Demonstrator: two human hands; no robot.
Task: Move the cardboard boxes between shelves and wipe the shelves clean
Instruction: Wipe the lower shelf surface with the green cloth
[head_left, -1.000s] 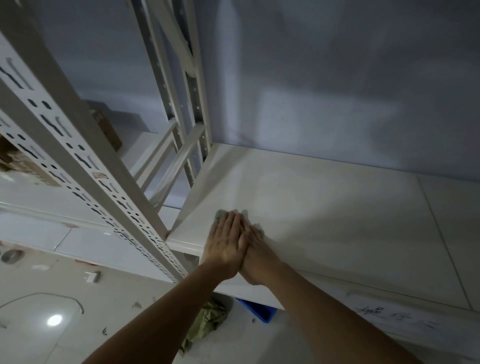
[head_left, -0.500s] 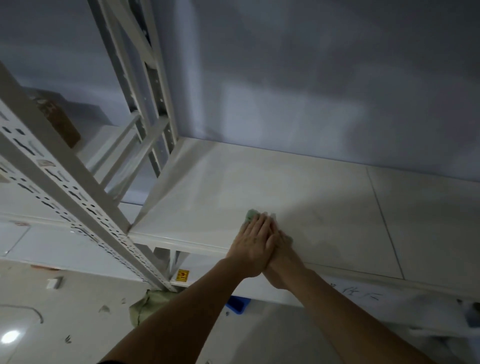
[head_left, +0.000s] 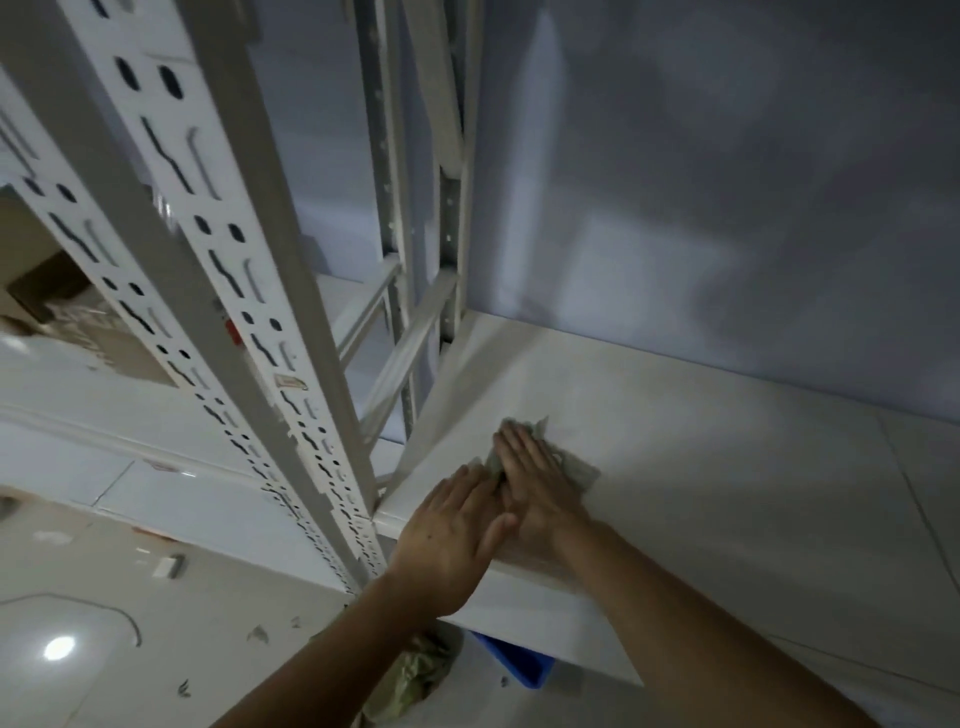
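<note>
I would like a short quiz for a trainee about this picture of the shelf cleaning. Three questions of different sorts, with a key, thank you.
1. True or false: the right hand presses flat on the green cloth.
2. Multiple choice: where on the white shelf does the cloth lie? A) near the front left corner, beside the slotted upright; B) at the far right end; C) against the back wall.
3. Fill in the missing word: below the shelf, on the floor, stands a bin of ____ colour.

Key
1. True. The fingers lie straight on the cloth, and the left hand lies partly over the right.
2. A
3. Blue
</note>
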